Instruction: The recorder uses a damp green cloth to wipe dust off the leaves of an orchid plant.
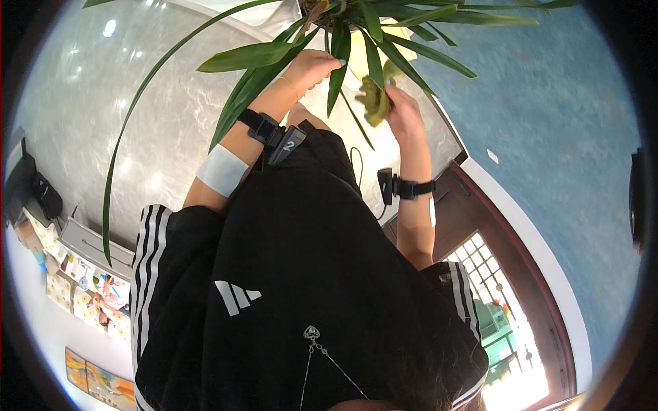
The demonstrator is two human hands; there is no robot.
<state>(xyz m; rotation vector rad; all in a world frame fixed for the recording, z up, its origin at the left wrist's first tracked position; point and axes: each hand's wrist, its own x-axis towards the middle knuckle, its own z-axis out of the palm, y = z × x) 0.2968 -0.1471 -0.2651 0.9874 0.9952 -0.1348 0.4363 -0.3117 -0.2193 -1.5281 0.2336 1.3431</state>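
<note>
A potted-type plant with long strap-shaped green leaves [280, 55] spreads across the top of the head view. My left hand [311, 71] pinches one of its hanging leaves [337, 85] between thumb and finger, below the plant's base. To the right, my right hand [406, 113] grips a crumpled olive-green cloth [374, 103]. The cloth hangs beside the leaf tips, and part of it lies behind a leaf; I cannot tell whether they touch. Both wrists carry black straps with small devices. The plant's base is cut off by the top edge.
Pale marbled flooring [169, 103] lies below, with a blue textured wall [540, 128] at right. A dark-framed door [534, 287] with a lattice pane stands at lower right. Behind the plant is a pale yellow object [364, 54]. Patterned-covered furniture [59, 293] and a painting [100, 377] sit far left.
</note>
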